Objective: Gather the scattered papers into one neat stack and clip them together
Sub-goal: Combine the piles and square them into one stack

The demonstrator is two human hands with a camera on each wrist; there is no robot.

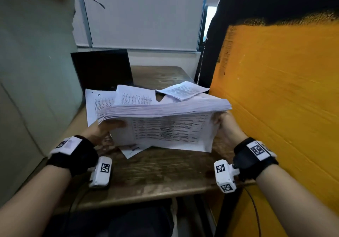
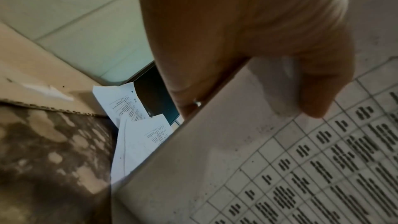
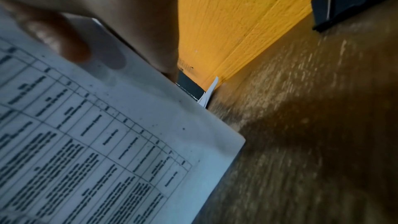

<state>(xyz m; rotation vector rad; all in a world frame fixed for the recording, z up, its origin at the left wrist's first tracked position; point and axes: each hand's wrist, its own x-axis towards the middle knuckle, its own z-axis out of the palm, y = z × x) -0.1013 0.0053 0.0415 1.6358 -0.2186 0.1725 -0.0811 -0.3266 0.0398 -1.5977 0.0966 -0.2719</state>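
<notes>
A thick stack of printed papers [image 1: 165, 124] stands on edge above the wooden table [image 1: 156, 172], its near face a printed grid. My left hand [image 1: 106, 126] grips its left side, thumb [image 2: 312, 91] pressed on the front sheet [image 2: 280, 168]. My right hand [image 1: 225, 124] grips the right side, thumb [image 3: 60, 40] on the same sheet [image 3: 107, 142]. Loose sheets lie behind the stack: one at the left [image 1: 97, 102], one in the middle [image 1: 135, 95], one at the back right [image 1: 183, 90]. Another sheet [image 1: 132, 149] pokes out under the stack. No clip is in view.
A black laptop [image 1: 102, 69] stands open at the back left of the table. A cardboard panel [image 1: 36, 90] walls the left side. An orange panel [image 1: 275, 90] walls the right side. Cables hang from the wrist cameras below the table's front edge.
</notes>
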